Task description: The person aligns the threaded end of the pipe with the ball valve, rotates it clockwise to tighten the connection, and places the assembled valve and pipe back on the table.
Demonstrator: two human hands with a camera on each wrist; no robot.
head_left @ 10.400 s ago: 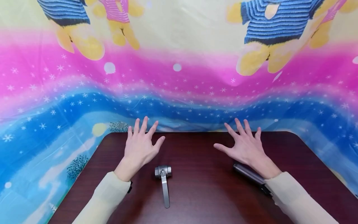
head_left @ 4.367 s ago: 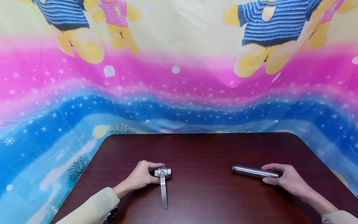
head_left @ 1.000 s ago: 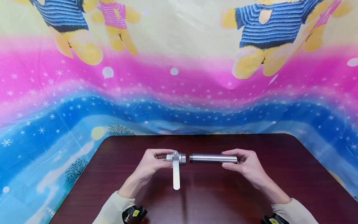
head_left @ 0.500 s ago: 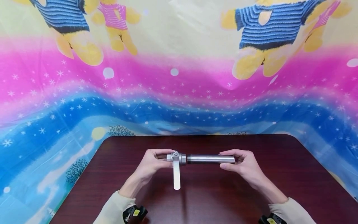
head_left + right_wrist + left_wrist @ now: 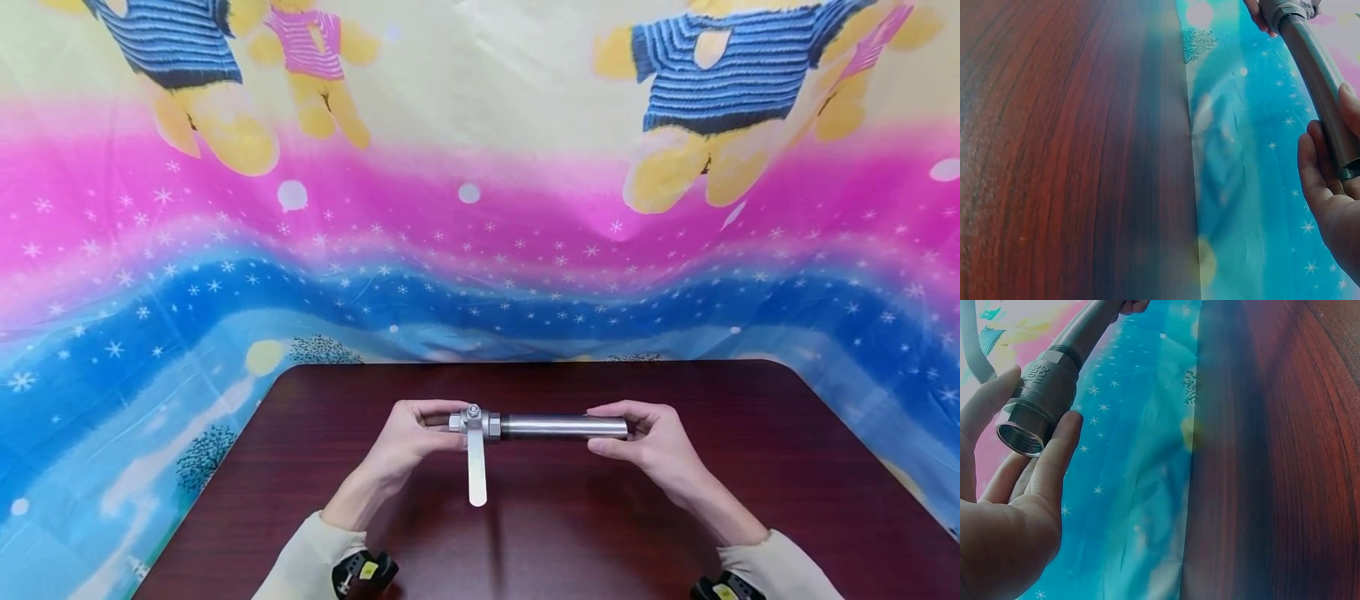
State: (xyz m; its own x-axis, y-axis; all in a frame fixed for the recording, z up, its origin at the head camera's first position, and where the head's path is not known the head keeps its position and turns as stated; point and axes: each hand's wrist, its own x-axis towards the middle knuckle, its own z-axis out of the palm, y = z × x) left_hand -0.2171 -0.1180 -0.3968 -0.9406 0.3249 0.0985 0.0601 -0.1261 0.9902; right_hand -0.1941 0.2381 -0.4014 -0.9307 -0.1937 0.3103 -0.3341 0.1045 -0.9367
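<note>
My left hand [image 5: 408,437] pinches a metal ball valve [image 5: 1041,390] between thumb and fingers, above the table. The valve's flat lever handle [image 5: 477,471] points toward me, and its near threaded opening [image 5: 1020,439] faces the left palm. My right hand [image 5: 656,437] grips the far end of a steel pipe [image 5: 562,427] with thumb and fingertips. Held level, the pipe lines up with the valve, and its threaded left end meets the valve's right opening. A little thread still shows at the joint in the left wrist view; how deep the end sits is hidden.
A dark red-brown wooden table [image 5: 570,533] lies below both hands. Behind it hangs a printed cloth [image 5: 480,242] in pink and blue, reaching down around the table's edges. Black wrist straps [image 5: 363,573] sit on both cuffs.
One second ago a gap separated pipe and valve; the right hand has moved left, bringing the pipe's end to the valve. Earlier, both parts lay on the table; both hands have lifted them.
</note>
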